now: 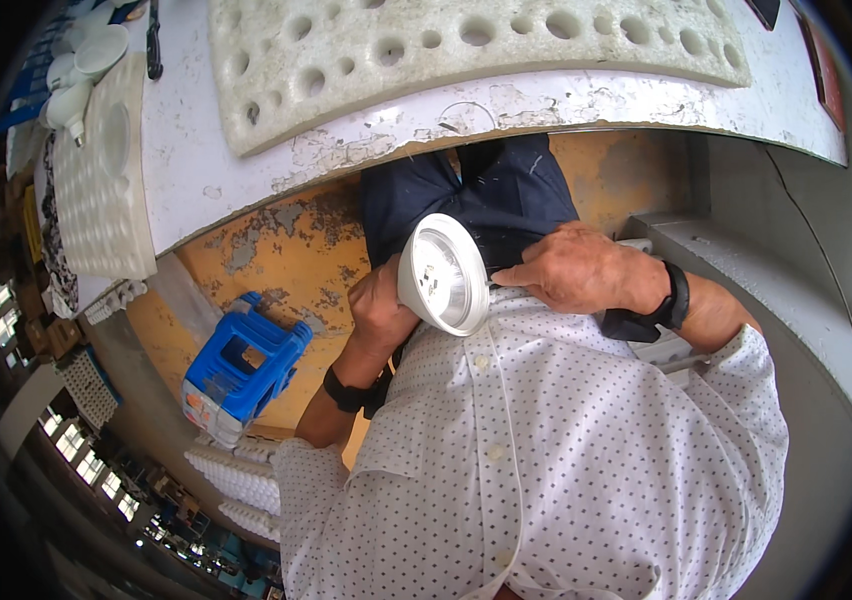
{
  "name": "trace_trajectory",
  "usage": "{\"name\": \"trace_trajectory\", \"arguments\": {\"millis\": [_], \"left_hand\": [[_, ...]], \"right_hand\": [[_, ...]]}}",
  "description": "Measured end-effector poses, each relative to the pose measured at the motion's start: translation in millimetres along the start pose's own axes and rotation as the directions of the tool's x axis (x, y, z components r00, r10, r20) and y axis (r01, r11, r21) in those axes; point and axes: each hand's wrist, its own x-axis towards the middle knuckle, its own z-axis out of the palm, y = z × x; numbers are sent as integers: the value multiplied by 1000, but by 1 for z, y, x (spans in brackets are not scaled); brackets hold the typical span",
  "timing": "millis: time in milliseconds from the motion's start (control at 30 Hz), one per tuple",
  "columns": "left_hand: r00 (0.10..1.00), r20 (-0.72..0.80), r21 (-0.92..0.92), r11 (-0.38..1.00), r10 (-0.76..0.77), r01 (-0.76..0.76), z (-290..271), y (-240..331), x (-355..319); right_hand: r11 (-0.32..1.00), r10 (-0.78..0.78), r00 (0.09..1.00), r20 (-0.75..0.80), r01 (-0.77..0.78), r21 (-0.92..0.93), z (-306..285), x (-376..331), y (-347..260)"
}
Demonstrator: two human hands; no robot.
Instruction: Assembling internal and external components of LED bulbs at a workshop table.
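A white cone-shaped bulb housing [408, 280] with a shiny inner wall and a pale plate with small dark parts inside is tilted in front of my shirt. My left hand [381, 305] is closed around its narrow outer side, with some fingers hidden behind it. Just right of the rim is my right hand [576, 268], its fingers curled and the index finger reaching to the edge. Something small and dark shows at that fingertip, too small to name.
On the white, worn table [206, 190] lies a foam tray [386, 75] full of round holes. Another foam tray [101, 170], several white bulb housings [71, 105] and a black-handled tool [154, 45] are at the left. Below stands a blue plastic crate [246, 360]; a grey ledge [736, 270] runs along the right.
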Motion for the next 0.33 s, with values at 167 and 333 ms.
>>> {"name": "trace_trajectory", "arguments": {"millis": [167,333], "left_hand": [[1000,-5,1,1000,3,-3,0,-1,0],[996,-78,-30,999,-34,32,-2,-7,4]], "right_hand": [[991,-48,998,-32,52,121,1,-1,7],[934,12,986,-164,48,355,-5,-4,23]]}}
